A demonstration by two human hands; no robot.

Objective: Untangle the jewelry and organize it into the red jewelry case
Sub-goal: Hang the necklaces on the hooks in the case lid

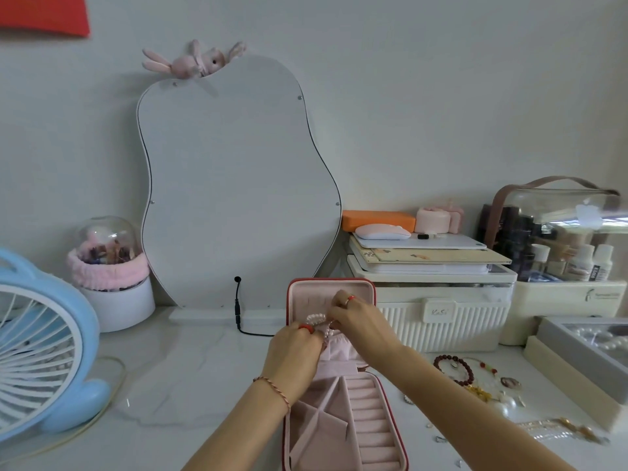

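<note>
Both hands, left hand [294,351] and right hand [356,321], are pinching a pearl strand [316,319] over the open red jewelry case [331,379] (its pink compartments are showing no jewelry).

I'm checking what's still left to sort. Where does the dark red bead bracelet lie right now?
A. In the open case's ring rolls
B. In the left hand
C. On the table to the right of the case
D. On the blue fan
C: the bracelet lies on the table right of the case, among other loose jewelry, while both hands hold a pearl strand over the case.
</note>
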